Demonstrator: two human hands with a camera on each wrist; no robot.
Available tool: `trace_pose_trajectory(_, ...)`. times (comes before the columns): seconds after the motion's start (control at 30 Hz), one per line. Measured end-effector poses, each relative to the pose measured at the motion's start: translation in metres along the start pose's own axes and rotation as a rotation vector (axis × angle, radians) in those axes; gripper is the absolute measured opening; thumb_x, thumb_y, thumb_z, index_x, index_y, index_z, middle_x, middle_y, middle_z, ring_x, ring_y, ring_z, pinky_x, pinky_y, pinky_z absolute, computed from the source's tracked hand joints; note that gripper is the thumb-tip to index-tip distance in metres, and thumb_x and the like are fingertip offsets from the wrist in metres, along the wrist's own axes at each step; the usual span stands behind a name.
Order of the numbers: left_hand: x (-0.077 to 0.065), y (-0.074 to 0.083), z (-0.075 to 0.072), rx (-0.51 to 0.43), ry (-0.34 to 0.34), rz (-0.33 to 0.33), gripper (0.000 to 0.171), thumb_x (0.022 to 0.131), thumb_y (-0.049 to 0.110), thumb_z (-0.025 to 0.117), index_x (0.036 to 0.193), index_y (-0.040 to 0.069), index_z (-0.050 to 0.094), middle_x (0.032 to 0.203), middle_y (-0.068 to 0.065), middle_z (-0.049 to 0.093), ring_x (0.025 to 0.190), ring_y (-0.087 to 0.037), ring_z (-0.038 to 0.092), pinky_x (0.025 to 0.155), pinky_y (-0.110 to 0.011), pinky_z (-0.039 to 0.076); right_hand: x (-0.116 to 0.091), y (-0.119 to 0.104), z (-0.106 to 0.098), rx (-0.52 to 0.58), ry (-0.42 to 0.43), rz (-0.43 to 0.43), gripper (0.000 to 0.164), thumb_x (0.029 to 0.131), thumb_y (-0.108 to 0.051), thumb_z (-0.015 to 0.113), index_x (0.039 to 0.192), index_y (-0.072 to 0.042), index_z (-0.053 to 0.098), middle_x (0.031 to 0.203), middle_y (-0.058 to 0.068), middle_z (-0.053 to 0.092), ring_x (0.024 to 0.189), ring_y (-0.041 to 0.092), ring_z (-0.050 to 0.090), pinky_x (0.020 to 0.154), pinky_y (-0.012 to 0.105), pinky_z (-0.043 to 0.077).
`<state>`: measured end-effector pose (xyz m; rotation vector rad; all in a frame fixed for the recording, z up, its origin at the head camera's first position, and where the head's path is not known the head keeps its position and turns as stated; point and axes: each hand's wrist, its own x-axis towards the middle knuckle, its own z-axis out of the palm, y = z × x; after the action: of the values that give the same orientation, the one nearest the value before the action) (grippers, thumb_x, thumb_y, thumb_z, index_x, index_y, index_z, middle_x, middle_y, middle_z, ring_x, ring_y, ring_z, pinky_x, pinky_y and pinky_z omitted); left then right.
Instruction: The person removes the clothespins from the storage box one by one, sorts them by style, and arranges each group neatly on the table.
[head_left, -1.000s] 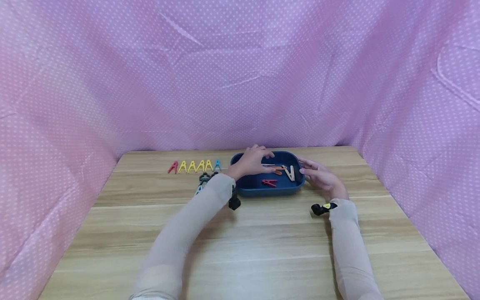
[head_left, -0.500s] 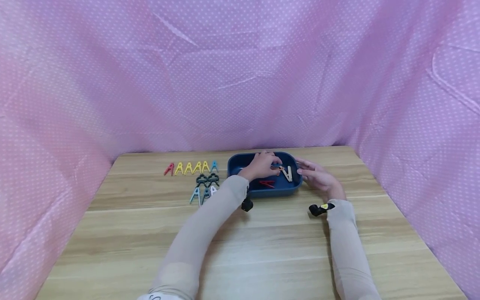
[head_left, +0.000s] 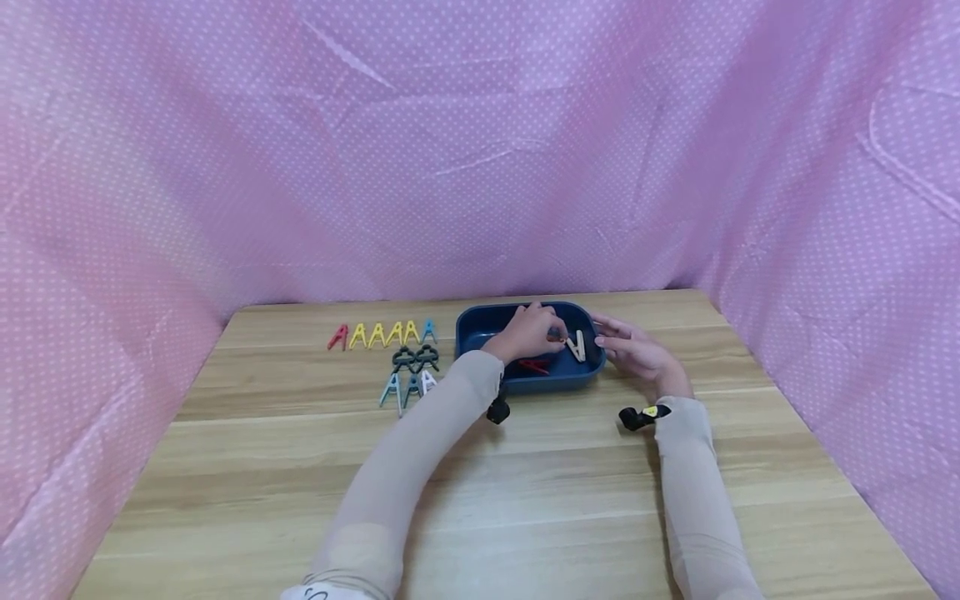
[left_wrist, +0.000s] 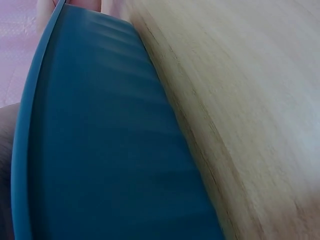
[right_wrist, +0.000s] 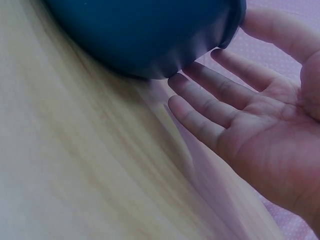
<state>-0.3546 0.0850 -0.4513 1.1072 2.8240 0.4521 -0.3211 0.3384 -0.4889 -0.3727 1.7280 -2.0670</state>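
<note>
Inside the blue tray [head_left: 551,384], my left hand [head_left: 527,332] pinches an orange clip [head_left: 557,337]; my right hand [head_left: 640,353] touches the rim, fingers extended. A careless lift could drag the neighbouring cream clip [head_left: 581,346] along, as they lie so close.

Pink dotted cloth [head_left: 480,150] around a wooden table [head_left: 555,500].
</note>
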Motion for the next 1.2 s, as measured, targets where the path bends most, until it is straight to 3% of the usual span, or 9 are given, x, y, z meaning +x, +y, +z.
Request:
trace_pose_trajectory(0.43, -0.018, -0.01, -0.012, 0.047, 0.04, 0.059, 0.011, 0.095, 0.03, 0.073, 0.101, 0.023, 0.079, 0.1, 0.008, 0.066, 0.103, -0.016, 0.053, 0.104, -0.043, 0.038, -0.001, -0.002, 0.0, 0.004, -0.039, -0.022, 0.058, 0.103, 0.004, 0.046, 0.158, 0.001, 0.027, 0.139, -0.005, 0.06, 0.123, 0.006, 0.06, 0.101, 0.02, 0.048)
trace_pose_trajectory(0.73, -0.039, -0.028, -0.026, 0.063, 0.054, 0.043, 0.012, 0.094, 0.025, 0.073, 0.104, 0.024, 0.08, 0.107, 0.007, 0.07, 0.114, -0.017, 0.057, 0.11, -0.046, 0.036, 0.0, -0.002, 0.001, -0.012, -0.025, -0.01, 0.063, 0.103, 0.005, 0.046, 0.159, 0.004, 0.018, 0.14, -0.006, 0.057, 0.124, 0.005, 0.058, 0.101, 0.02, 0.048)
trace_pose_trajectory(0.87, -0.047, -0.034, -0.029, 0.052, 0.074, 0.05, 0.012, 0.093, 0.025, 0.074, 0.103, 0.024, 0.081, 0.106, 0.007, 0.072, 0.112, -0.017, 0.058, 0.107, -0.047, 0.038, -0.001, -0.003, 0.002, -0.015, -0.018, 0.002, 0.065, 0.103, 0.005, 0.046, 0.16, 0.004, 0.016, 0.14, -0.006, 0.057, 0.124, 0.004, 0.058, 0.102, 0.019, 0.047)
trace_pose_trajectory(1.2, -0.067, -0.043, -0.038, -0.016, 0.043, 0.028, 0.016, 0.092, 0.026, 0.077, 0.107, 0.022, 0.081, 0.109, 0.006, 0.072, 0.115, -0.018, 0.059, 0.114, -0.052, 0.032, -0.001, -0.003, 0.003, -0.007, -0.012, -0.003, 0.062, 0.104, 0.005, 0.043, 0.159, 0.005, 0.016, 0.138, -0.008, 0.059, 0.123, 0.003, 0.058, 0.101, 0.018, 0.048)
